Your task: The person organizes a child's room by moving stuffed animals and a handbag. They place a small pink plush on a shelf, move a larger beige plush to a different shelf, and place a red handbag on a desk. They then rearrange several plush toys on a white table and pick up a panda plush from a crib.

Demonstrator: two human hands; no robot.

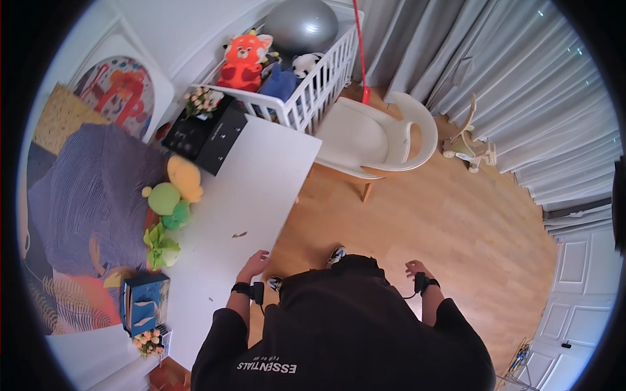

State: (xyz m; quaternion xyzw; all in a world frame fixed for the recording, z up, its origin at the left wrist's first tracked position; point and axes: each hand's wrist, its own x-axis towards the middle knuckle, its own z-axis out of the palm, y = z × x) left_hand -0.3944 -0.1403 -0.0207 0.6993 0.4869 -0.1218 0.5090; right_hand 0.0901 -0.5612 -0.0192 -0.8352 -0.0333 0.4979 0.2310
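Observation:
My left hand point(256, 263) is over the front edge of a long white table point(210, 254). Its fingers are loosely bent and apart, with nothing in them. A small brown scrap point(239, 235) lies on the tabletop just beyond that hand, and a smaller grey bit point(211, 299) is further left. My right hand point(415, 269) hangs above the wooden floor point(455, 229), its fingers slightly curled around nothing. Both wrists wear black straps with small dark devices and cables. Along the table's far side sit green and yellow plush toys point(164, 198) and a blue paper bag point(145, 303) with handles.
A black box point(215, 137) and flowers point(201, 101) stand at the table's far end. Beyond are a cream chair point(359, 139) and a white crib point(305, 102) holding plush toys and a grey ball point(301, 27). A ride-on toy point(469, 151) stands near grey curtains point(518, 97).

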